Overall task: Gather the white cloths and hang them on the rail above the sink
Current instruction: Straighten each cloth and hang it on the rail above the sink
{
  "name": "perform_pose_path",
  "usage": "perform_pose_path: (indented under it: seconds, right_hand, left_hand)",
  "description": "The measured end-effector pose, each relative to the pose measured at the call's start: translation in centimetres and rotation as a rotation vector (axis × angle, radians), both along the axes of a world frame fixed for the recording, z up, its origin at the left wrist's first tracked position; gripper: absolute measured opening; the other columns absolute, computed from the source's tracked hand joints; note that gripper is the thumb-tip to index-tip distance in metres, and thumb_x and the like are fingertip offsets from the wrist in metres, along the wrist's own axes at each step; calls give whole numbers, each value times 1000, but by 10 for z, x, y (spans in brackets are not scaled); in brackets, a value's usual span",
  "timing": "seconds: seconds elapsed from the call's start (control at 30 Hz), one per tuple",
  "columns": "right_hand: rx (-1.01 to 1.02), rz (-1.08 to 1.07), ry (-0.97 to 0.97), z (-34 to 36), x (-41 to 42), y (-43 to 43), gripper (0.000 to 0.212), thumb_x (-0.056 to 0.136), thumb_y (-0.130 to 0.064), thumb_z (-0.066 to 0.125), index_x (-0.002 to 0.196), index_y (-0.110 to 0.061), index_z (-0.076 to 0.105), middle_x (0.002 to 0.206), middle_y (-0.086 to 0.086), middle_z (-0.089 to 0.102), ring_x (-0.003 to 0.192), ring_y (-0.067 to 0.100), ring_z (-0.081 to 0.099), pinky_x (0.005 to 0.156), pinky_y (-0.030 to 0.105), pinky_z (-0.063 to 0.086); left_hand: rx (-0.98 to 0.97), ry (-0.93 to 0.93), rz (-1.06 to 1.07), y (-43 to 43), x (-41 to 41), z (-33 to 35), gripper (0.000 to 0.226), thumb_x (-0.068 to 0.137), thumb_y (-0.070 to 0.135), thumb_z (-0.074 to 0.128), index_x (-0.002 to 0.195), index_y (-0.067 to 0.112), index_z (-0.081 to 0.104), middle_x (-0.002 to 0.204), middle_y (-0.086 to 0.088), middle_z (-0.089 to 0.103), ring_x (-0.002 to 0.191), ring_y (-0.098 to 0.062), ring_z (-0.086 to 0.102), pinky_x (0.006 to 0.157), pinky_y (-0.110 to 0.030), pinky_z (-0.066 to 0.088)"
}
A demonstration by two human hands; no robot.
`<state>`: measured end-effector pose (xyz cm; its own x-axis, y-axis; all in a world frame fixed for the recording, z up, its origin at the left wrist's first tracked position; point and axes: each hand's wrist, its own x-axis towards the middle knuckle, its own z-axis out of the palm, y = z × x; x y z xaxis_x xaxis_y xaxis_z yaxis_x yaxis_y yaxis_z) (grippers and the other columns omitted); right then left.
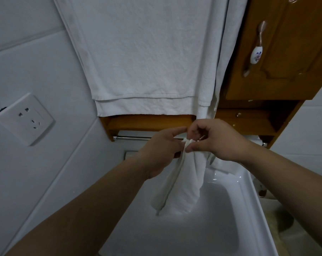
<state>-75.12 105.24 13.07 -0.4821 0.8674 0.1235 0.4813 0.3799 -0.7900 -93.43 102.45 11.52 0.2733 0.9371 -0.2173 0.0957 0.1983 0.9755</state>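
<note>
Socket on left wall. Rail below the wooden shelf, and I see a big white towel hung above it. Left hand pinches the top of a bunched white cloth dangling over the sink. Right hand pinches the same top. Wooden cabinet far right.

No writing, label, brand or number can be read anywhere. The wall socket on the left has a plain white plate. The cabinet handle on the right carries only a blue flower pattern.
</note>
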Motion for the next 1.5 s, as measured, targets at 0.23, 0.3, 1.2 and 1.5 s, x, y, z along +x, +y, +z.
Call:
perform_pose_path:
  seconds: [0.23, 0.3, 1.2, 1.5]
  right_hand:
    - [-42, -43, -94, -6, -3, 4, 25, 65, -31, 91, 80, -30, 70, 68, -8, 62, 58, 4, 54, 55, 23, 44]
    - [-37, -54, -97, -7, -5, 3, 24, 66, -31, 90, 75, -28, 68, 61, -12, 57, 53, -1, 48, 52, 19, 39]
    - [-240, -51, -220, -30, 35, 7, 9, 90, -19, 71, 91, -28, 73, 86, -6, 75, 76, 13, 70, 70, 31, 58]
    - [123, -144, -291, 18, 30, 21, 10, 94, -27, 64, 97, -33, 71, 89, -23, 62, 89, -2, 58, 70, 13, 41]
  left_hand:
    - [-2, 45, -67, 0, -3, -1, 46, 90, 11, 63, 135, 19, 56, 113, -8, 72, 111, -24, 65, 105, -50, 45]
    - [12, 97, -80, 2, -3, -3, 55, 86, 20, 67, 139, 20, 51, 112, -6, 72, 111, -22, 65, 105, -49, 45]
    - [554, 736, 249, 10, -45, 5, 11, 97, 28, 56, 97, 32, 65, 89, 13, 66, 84, -3, 59, 74, -24, 47]
    - [618, 1014, 139, 15, -52, 17, 48, 92, 31, 64, 138, 27, 53, 85, 11, 61, 83, -10, 59, 77, -21, 42]
